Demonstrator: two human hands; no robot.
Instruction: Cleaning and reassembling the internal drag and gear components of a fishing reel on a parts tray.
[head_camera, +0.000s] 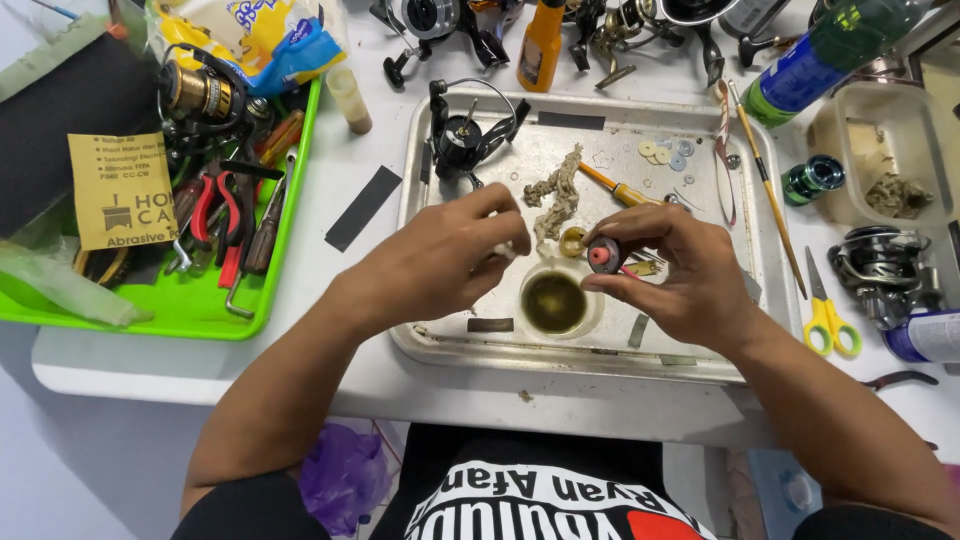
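My right hand (680, 270) pinches a small dark round reel part with a red centre (603, 255) above a metal tray (600, 352). My left hand (440, 262) is closed on a small white item whose tip shows at the fingertips (507, 250), close to the part. Below both hands sits a small white cup of dark oily liquid (554, 303). A greasy wad of rag (556, 195) and a small brass piece (572, 240) lie just beyond the fingers. A black fishing reel body (465, 140) rests at the tray's far left.
A green tray (190, 310) at left holds pliers, a reel and sandpaper. Several washers (665, 152), a screwdriver (615, 187) and tweezers lie on the metal tray. Yellow scissors (825, 315), a brush, bottles, a clear tub and more reels crowd the right and far side.
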